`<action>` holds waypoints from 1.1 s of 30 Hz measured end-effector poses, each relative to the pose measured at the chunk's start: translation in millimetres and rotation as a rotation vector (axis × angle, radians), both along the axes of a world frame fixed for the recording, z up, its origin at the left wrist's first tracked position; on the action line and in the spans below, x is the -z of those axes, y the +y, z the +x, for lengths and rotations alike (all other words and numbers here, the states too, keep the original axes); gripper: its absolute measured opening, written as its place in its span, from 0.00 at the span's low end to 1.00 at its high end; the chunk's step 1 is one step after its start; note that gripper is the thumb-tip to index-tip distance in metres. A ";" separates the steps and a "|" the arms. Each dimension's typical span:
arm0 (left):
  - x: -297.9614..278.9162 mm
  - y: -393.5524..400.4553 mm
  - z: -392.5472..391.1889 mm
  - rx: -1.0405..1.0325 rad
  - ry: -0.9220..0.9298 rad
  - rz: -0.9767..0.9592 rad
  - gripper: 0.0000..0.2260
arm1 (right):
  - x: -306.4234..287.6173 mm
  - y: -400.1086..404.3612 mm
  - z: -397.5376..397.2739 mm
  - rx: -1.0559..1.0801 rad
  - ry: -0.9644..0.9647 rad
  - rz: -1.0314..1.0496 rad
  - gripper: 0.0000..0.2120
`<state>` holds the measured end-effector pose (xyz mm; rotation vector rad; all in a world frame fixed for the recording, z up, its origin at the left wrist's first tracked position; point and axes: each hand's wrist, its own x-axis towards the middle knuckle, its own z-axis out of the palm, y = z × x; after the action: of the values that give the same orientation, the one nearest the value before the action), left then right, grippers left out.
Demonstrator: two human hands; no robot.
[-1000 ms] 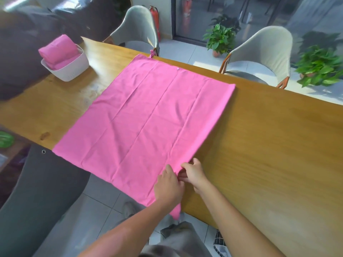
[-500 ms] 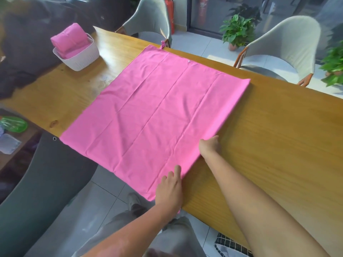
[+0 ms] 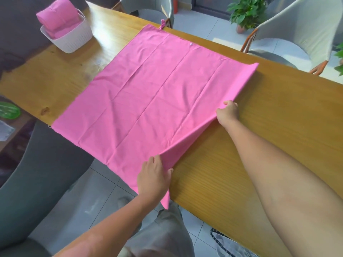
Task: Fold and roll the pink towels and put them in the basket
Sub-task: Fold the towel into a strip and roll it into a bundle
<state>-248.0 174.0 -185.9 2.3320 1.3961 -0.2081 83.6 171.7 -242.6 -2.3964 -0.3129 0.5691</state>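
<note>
A large pink towel (image 3: 148, 93) lies spread across the wooden table (image 3: 278, 138), its near corner hanging over the table's front edge. My left hand (image 3: 155, 178) grips the towel's right edge near that corner. My right hand (image 3: 228, 112) pinches the same edge farther up, and the cloth between the two hands is lifted off the table in a ridge. A white ribbed basket (image 3: 70, 40) stands at the far left of the table with rolled pink towels (image 3: 57, 17) in it.
Two light grey chairs (image 3: 297, 30) stand behind the table, with potted plants (image 3: 245, 12) on the tiled floor beyond. A dark grey chair (image 3: 37, 173) is at the near left. A green object (image 3: 8, 110) lies on a low surface at left.
My right hand slid up the towel's right edge away from my left hand and took hold of it. Both hands now lift that edge. The view has moved closer.
</note>
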 end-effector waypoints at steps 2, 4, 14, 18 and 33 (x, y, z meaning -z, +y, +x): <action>-2.8 9.1 2.7 -0.085 0.001 0.018 0.17 | -4.7 7.5 4.9 0.001 -0.001 0.014 0.21; -5.0 20.8 5.0 -0.117 -0.014 0.026 0.14 | -9.8 14.6 9.5 -0.010 0.014 0.024 0.24; -10.6 92.1 -35.5 -0.010 -0.084 -0.016 0.17 | -47.9 66.8 11.8 -0.034 -0.027 0.069 0.30; -21.2 131.6 -58.5 -0.024 -0.041 -0.054 0.23 | -66.8 102.3 1.7 -0.054 -0.074 0.070 0.33; -35.0 280.2 -131.9 -0.034 -0.428 -0.112 0.21 | -133.5 254.9 -49.2 -0.163 -0.190 -0.003 0.42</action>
<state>-379.9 454.2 -151.0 2.0992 1.1752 0.2082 34.4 426.5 -109.0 -2.4468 -0.5939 0.4139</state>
